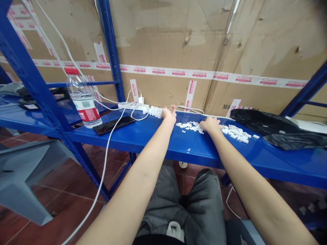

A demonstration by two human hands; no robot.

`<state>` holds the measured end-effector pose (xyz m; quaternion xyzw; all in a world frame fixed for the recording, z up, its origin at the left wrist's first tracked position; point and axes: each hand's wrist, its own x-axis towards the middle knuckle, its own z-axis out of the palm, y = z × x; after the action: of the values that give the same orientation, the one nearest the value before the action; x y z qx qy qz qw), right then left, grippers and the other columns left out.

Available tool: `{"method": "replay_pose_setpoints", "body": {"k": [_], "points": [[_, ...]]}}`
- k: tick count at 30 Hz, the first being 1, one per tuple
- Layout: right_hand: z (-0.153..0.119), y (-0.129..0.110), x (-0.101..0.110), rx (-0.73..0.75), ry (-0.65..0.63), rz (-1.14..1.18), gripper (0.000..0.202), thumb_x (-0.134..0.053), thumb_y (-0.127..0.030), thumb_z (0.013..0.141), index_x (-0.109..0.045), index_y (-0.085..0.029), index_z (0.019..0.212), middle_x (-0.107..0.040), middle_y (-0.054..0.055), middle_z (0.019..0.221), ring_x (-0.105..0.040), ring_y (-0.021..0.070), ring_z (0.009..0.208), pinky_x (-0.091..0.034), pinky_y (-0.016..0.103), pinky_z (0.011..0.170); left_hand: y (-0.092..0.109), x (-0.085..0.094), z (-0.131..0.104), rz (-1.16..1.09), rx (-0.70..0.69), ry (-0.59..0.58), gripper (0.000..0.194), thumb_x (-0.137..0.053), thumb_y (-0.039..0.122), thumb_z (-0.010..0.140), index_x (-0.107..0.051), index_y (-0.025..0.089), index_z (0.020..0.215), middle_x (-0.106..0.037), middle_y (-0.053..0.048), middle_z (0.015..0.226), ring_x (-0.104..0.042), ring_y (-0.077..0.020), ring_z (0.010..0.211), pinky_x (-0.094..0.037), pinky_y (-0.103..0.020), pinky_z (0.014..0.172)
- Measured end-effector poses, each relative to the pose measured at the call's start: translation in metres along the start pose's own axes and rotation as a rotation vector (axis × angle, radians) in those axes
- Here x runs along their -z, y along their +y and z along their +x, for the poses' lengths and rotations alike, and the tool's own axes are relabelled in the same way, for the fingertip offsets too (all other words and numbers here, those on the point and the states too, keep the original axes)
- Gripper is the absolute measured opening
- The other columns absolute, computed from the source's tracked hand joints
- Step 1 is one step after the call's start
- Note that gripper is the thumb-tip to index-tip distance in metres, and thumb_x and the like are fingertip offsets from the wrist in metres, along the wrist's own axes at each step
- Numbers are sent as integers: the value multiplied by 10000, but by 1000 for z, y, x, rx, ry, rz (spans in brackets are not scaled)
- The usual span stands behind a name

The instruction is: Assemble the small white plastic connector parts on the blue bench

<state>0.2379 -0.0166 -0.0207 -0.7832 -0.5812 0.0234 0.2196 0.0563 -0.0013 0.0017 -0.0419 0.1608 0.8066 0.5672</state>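
My left hand (pixel 169 114) is at the back of the blue shelf, beside a heap of small white plastic pieces (pixel 154 111). Its fingers are stretched out, and nothing shows in them. My right hand (pixel 211 124) reaches down between two more heaps, its fingers apart and partly hidden behind the hand. On its left, touching the fingertips, lies a spread of tiny white pieces (pixel 190 126). Larger white block-like pieces (pixel 236 132) are piled just to its right. The exact kind of these pieces is too small to make out.
A water bottle (pixel 83 98) with a red cap and a black phone (pixel 113 125) are at left. Behind them runs a white power strip (pixel 133 106) with cables. Black plastic bags (pixel 255 120) lie at right. Cardboard (pixel 163 44) backs the blue shelf (pixel 143 136); a grey stool (pixel 28 160) is lower left.
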Motion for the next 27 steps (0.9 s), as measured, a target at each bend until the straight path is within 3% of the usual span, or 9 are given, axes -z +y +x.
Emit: {"method": "replay_pose_setpoints", "body": {"k": [12,19,23,27], "points": [[-4,-2,3,16,-12,17,416,-535,-234,872,-665,-112,1248,-489,253,1446,-397,405,1371,-318,674,1071,3,0,0,-36,48,-45,385,-557,328,1031,-541,147,1371,-649,-127,1228,-703,-184,922,-632,-295,689],[-2,-1,1,22,-7,18,369,-543,-267,871,-688,-125,1179,-495,248,1429,-401,408,1361,-315,691,1065,14,2,-1,-74,49,-61,551,-326,463,1070,-294,216,1562,-455,-201,1464,-644,-264,1237,-667,-239,647],[-1,0,1,25,-2,10,363,-561,-283,857,-688,-139,1165,-500,242,1411,-409,409,1346,-317,690,1062,15,2,-4,-105,96,-131,661,-345,551,1036,-201,228,1594,-407,-241,1494,-610,-318,1293,-679,-310,639],[0,0,-1,30,-5,13,359,-554,-300,862,-684,-129,1149,-492,246,1419,-404,410,1347,-305,669,1067,14,2,-7,-125,119,-184,733,-407,596,999,-242,173,1575,-394,-280,1488,-551,-356,1356,-682,-349,673]]}}
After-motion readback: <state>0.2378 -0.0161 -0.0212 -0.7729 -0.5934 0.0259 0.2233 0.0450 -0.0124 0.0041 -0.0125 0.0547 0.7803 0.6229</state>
